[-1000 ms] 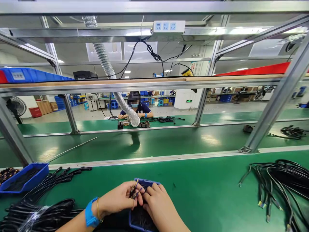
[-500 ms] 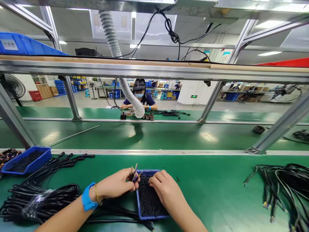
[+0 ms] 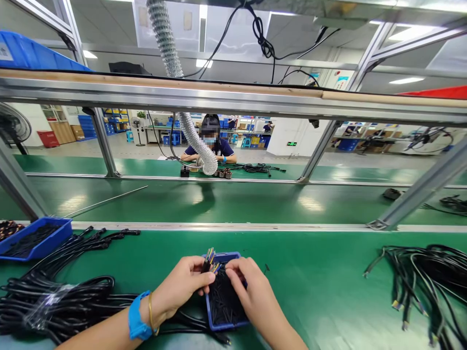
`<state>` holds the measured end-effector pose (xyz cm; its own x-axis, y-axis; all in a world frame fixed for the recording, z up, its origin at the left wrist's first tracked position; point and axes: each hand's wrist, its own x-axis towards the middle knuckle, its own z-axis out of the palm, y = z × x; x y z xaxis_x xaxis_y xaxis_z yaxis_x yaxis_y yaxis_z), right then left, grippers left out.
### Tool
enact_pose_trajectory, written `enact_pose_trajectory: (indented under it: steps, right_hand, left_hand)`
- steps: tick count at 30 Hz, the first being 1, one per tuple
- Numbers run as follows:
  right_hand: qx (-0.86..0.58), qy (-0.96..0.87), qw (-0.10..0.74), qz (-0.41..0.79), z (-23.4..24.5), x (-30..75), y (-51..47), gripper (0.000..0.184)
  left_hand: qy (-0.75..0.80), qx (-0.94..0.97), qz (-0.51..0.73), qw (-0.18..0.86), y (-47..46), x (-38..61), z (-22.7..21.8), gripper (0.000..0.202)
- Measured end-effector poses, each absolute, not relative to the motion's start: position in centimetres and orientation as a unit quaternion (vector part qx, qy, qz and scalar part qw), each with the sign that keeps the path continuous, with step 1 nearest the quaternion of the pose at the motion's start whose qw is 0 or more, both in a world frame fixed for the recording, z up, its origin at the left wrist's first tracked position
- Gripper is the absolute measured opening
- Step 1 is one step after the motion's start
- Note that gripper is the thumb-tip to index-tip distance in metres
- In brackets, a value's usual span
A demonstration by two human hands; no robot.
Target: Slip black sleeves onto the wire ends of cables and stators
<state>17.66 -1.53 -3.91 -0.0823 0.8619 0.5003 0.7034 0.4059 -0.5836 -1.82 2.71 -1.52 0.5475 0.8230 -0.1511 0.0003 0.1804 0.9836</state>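
Observation:
My left hand (image 3: 189, 277) is closed around several black cables whose stripped ends show thin coloured wires (image 3: 210, 256), pointing up and to the right. My right hand (image 3: 250, 284) has thumb and forefinger pinched just right of these wires; whatever lies between the fingertips is too small to make out. Below both hands sits a blue tray (image 3: 209, 311) full of short black tubes (image 3: 224, 304). Black cables (image 3: 193, 322) run from the left to beneath the tray's near edge.
A tied bundle of black cables (image 3: 47, 306) lies at left, beside another blue tray (image 3: 47, 248) of black pieces. More cables (image 3: 434, 272) with stripped ends lie at right. Metal posts (image 3: 404, 204) frame the bench. A person (image 3: 209, 141) sits across, behind a silver hose (image 3: 188, 126).
My right hand has come up from the tray's black tubes to beside the wires. The wire ends in my left hand now fan out and show more.

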Motion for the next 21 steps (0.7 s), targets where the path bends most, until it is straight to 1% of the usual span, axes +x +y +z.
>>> enact_pose_trajectory:
  steps: [3, 6, 10, 14, 21]
  right_hand:
    - [-0.53, -0.676, 0.48, 0.177, -2.9, 17.4, -2.0, 0.026]
    - [-0.523, -0.646, 0.508, 0.224, -2.2, 17.0, -2.4, 0.033]
    - [-0.526, -0.627, 0.518, 0.249, -2.0, 16.8, -2.6, 0.039]
    - [-0.521, -0.618, 0.518, 0.281, -2.1, 16.7, -2.5, 0.04]
    - [-0.526, -0.596, 0.506, 0.336, -2.0, 16.6, -2.5, 0.043]
  left_hand:
    - [0.367, 0.566, 0.293, 0.678, 2.7, -1.8, -1.7, 0.038]
    - [0.368, 0.571, 0.283, 0.677, 2.5, -1.9, -1.6, 0.038]
    - [0.37, 0.578, 0.273, 0.674, 2.3, -2.0, -1.3, 0.039]
    - [0.371, 0.58, 0.266, 0.675, 2.3, -2.0, -1.0, 0.039]
    - [0.366, 0.589, 0.272, 0.668, 2.2, -2.0, -1.1, 0.031]
